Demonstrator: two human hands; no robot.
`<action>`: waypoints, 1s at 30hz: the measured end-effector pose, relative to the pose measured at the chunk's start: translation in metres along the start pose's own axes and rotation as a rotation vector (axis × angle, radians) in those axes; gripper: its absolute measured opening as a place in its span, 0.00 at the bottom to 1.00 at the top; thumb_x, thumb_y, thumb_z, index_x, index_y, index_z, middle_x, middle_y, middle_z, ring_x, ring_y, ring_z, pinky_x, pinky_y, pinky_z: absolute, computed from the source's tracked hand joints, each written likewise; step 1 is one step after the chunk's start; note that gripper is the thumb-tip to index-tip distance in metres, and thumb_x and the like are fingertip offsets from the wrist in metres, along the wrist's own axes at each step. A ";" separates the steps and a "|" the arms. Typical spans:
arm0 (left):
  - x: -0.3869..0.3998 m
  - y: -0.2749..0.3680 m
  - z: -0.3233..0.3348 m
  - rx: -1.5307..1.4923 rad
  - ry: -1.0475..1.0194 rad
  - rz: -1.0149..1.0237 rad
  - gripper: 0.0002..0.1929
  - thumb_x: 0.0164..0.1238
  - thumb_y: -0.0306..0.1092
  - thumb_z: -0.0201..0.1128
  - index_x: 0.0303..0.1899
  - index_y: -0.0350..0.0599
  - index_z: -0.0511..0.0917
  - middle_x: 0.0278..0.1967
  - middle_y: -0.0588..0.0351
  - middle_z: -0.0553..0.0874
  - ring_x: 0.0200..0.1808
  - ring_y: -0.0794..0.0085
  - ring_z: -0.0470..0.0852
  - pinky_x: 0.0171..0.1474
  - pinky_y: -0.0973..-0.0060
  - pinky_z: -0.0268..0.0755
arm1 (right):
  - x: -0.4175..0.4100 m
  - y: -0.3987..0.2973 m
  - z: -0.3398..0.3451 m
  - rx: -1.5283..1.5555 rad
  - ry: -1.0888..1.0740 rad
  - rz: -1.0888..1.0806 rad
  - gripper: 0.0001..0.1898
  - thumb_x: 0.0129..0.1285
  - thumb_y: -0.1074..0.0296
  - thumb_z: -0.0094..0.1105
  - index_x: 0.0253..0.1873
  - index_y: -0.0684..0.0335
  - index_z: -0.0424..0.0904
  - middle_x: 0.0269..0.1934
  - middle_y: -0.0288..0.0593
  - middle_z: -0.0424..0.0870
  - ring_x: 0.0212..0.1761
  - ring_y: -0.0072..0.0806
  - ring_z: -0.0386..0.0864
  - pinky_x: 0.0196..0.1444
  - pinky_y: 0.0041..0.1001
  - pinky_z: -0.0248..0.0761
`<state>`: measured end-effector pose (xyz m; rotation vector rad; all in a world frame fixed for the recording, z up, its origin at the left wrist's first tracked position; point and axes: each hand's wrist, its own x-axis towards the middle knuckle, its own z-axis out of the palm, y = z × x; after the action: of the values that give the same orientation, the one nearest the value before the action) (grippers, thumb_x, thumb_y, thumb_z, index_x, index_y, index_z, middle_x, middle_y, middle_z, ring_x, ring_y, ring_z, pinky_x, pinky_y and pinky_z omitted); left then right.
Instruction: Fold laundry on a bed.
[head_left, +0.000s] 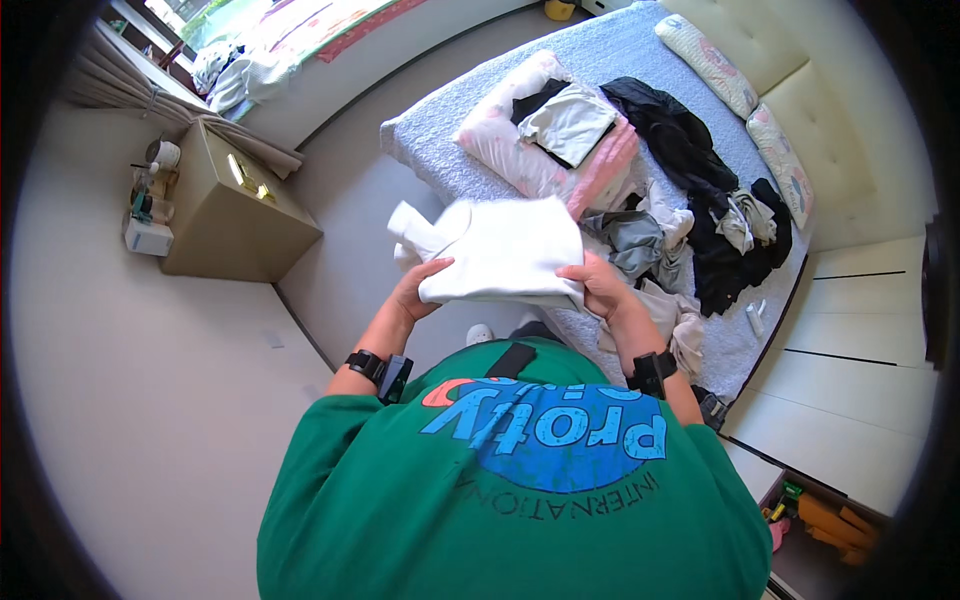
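A white garment (510, 240), partly folded, is held up in front of my body between both hands. My left hand (420, 289) grips its lower left corner, thumb on top. Opposite, my right hand (601, 283) pinches the lower right corner the same way. What looks like a sleeve (412, 229) sticks out at the garment's far left. The fingers under the cloth are hidden. Just beyond it, a folded white garment (570, 124) lies over black cloth on a pink-and-white bundle of bedding (495, 142).
A bed (435, 105) with loose clothes, including a grey garment (634, 240) and a black jacket (667, 127), extends ahead and right. Two pillows (709, 64) line the headboard. A beige cabinet (232, 210) stands left. An open drawer (817, 555) holds things at lower right.
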<state>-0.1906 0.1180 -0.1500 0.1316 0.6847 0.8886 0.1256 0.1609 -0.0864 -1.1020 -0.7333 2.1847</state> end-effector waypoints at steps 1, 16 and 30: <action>0.005 0.005 -0.004 -0.011 0.014 -0.028 0.30 0.63 0.34 0.61 0.64 0.31 0.63 0.55 0.45 0.79 0.54 0.61 0.82 0.59 0.67 0.74 | 0.011 0.004 -0.004 0.006 0.002 0.003 0.28 0.56 0.81 0.56 0.64 0.70 0.65 0.57 0.48 0.77 0.57 0.34 0.77 0.61 0.31 0.70; 0.043 0.088 -0.042 0.096 0.577 0.000 0.26 0.64 0.29 0.60 0.63 0.33 0.65 0.54 0.46 0.79 0.53 0.59 0.80 0.59 0.61 0.74 | 0.231 0.020 -0.099 -0.070 0.149 0.432 0.27 0.61 0.73 0.59 0.65 0.63 0.62 0.39 0.49 0.84 0.36 0.32 0.84 0.35 0.27 0.79; 0.119 0.234 -0.006 0.262 0.858 0.135 0.28 0.63 0.29 0.61 0.64 0.35 0.63 0.53 0.48 0.79 0.51 0.60 0.82 0.52 0.63 0.78 | 0.402 0.023 -0.226 0.891 0.717 -0.023 0.34 0.59 0.48 0.66 0.63 0.65 0.67 0.64 0.49 0.69 0.69 0.40 0.62 0.69 0.37 0.58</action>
<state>-0.2996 0.3554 -0.1251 0.0222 1.6089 0.9738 0.1111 0.4751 -0.4252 -1.1986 0.4973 1.5853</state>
